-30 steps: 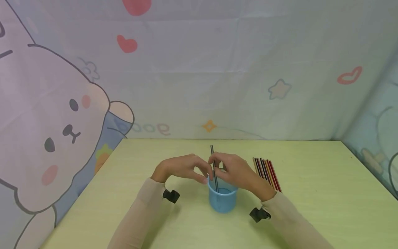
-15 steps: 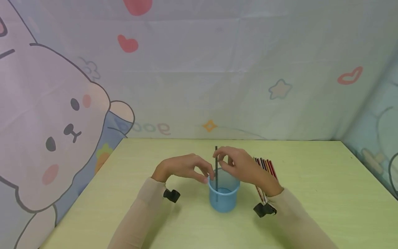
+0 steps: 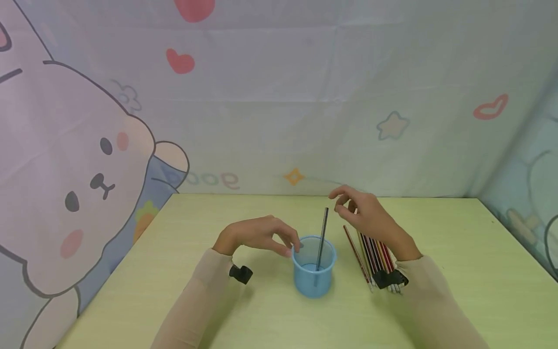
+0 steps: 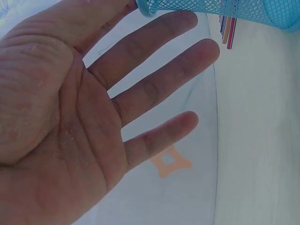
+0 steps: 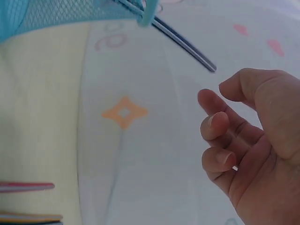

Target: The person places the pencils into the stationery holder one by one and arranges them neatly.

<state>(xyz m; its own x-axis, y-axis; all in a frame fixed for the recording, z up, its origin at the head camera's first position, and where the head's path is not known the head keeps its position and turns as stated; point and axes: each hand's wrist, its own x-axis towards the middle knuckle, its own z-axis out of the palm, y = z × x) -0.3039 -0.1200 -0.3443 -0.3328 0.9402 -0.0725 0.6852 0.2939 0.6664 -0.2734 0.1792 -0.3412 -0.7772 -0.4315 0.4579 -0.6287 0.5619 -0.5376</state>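
A blue mesh pencil cup (image 3: 313,281) stands upright on the table. My left hand (image 3: 263,236) pinches its left rim, with thumb and forefinger there and the other fingers stretched out in the left wrist view. One dark pencil (image 3: 323,232) stands in the cup, leaning to the right against the rim; the right wrist view shows its free end (image 5: 194,54). Behind and to the right of the cup, my right hand (image 3: 366,213) hovers with loosely bent fingers, holding nothing and apart from the pencil. A row of coloured pencils (image 3: 377,254) lies partly hidden under my right wrist.
A single reddish-brown pencil (image 3: 355,252) lies at a slant between the cup and the row. The pale yellow table (image 3: 471,271) ends at a printed cloth backdrop (image 3: 279,97) behind. Black wrist cameras sit on both wrists.
My right hand has let go of the dark pencil and moved right and away. The pencil now leans right instead of standing at the cup's left side. My left hand has stayed at the rim.
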